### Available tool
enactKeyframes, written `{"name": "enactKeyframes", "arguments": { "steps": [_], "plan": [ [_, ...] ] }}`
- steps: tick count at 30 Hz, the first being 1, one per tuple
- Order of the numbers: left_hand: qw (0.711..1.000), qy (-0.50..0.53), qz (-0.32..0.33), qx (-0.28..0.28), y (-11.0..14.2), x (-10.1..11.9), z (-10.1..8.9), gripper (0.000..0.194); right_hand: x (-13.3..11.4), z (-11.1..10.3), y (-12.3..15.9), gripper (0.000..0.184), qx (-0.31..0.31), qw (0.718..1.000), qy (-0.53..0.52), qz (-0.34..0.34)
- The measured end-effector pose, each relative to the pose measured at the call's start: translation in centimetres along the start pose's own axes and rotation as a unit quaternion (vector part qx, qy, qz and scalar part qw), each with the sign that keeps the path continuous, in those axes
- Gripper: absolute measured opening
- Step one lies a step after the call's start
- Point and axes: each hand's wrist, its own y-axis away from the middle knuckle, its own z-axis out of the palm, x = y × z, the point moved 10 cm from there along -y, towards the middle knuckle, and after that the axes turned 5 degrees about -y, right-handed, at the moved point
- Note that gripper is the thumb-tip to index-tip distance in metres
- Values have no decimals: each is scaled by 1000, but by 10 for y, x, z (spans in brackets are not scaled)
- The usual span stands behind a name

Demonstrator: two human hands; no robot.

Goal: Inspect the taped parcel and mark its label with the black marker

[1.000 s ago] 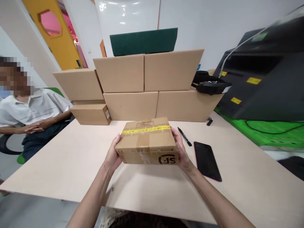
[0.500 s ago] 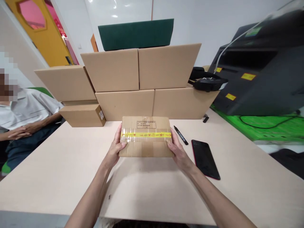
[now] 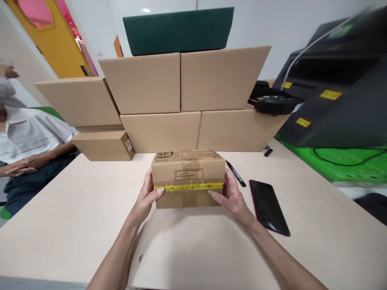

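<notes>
Brown cardboard fills the space between the person's hands: the left hand and right hand stand apart by the width of a taped box, fingers curled round its two ends, thumbs on the face nearest the wearer. What the fingers do behind the box is hidden, and I cannot tell whether its lower edge clears the desk.

For a steady hold, matching pressure from both sides seems best, thumbs level so that the box does not twist. The left thumb crosses the yellow tape; the right one sits just under it. Resting both lower would probably leave the strip uncovered, with the printed label in plain sight above.

Just right of the right-hand fingers lies a black marker; nearer the wearer, a dark phone. The right forearm does well to avoid both.

Beyond the fingers, apart from the box, rise stacked cartons, a dark green box on top and a black headset at their right end. Far left of the fingers, a person sits with clasped hands.
</notes>
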Motion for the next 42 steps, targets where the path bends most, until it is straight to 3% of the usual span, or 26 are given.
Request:
{"name": "enactKeyframes", "arguments": {
  "steps": [8,13,19,21,25,29,32,35,38,42],
  "plan": [
    [999,25,30,25,4,-1,-3,69,-6,-10,12,68,25,996,57,-64],
    [993,80,-19,85,5,-7,-13,67,-10,-10,18,70,22,990,86,-108],
    [988,83,-40,127,10,-13,-25,33,-21,1,23,73,-6,979,129,-157],
    [986,94,-45,129,10,-13,-23,36,-23,4,25,73,-20,980,125,-154],
    [991,94,-47,87,9,-7,-11,55,-22,-2,28,74,-2,988,92,-128],
    [993,92,-40,61,12,-2,-8,62,-8,-10,25,68,15,999,-39,-15],
    [995,81,-26,46,14,0,-10,65,-4,-9,19,56,34,986,-156,48],
    [998,55,-5,20,16,-1,-7,68,-8,-13,11,51,88,968,-228,54],
    [999,13,5,-29,19,-8,3,69,-8,-25,9,49,164,957,-236,46],
    [994,-70,24,-86,22,-14,16,71,9,-38,14,51,231,946,-204,96]
  ]
}}
